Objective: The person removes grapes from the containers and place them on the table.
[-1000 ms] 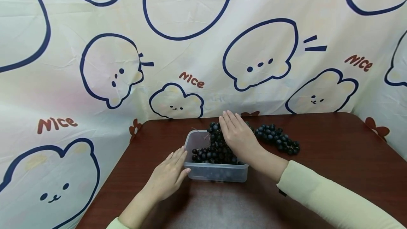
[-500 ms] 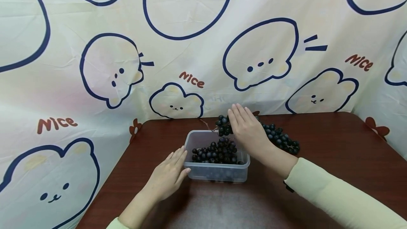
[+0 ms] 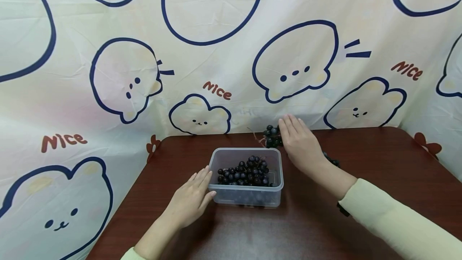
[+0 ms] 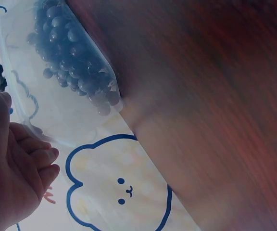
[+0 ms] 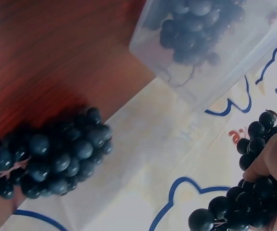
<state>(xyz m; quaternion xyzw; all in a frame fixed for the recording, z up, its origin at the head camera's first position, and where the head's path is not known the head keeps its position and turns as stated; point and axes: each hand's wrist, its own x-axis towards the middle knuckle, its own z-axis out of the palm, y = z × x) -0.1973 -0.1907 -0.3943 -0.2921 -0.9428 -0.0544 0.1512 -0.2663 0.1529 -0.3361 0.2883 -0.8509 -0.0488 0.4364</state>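
Note:
A clear plastic container (image 3: 247, 196) stands on the table with a bunch of dark grapes (image 3: 246, 173) inside. My left hand (image 3: 191, 198) rests against its left wall, fingers extended in the head view. Beyond the container's back right corner, my right hand (image 3: 303, 147) holds a second bunch of dark grapes (image 5: 242, 204) raised off the table; the hand's back hides much of it in the head view. The thumb lies across the grapes in the right wrist view. Another bunch (image 5: 56, 156) lies on the table, mostly covered by the right hand and forearm in the head view.
The dark brown wooden table (image 3: 390, 171) reaches back to a pale cloth backdrop (image 3: 238, 63) printed with cartoon bear heads. That cloth hangs just behind the table's far edge, close to the right hand.
My right hand has lifted the bunch of grapes from the container and moved it right and back, past the rim. It now covers more of the bunch on the table. The left hand stays put.

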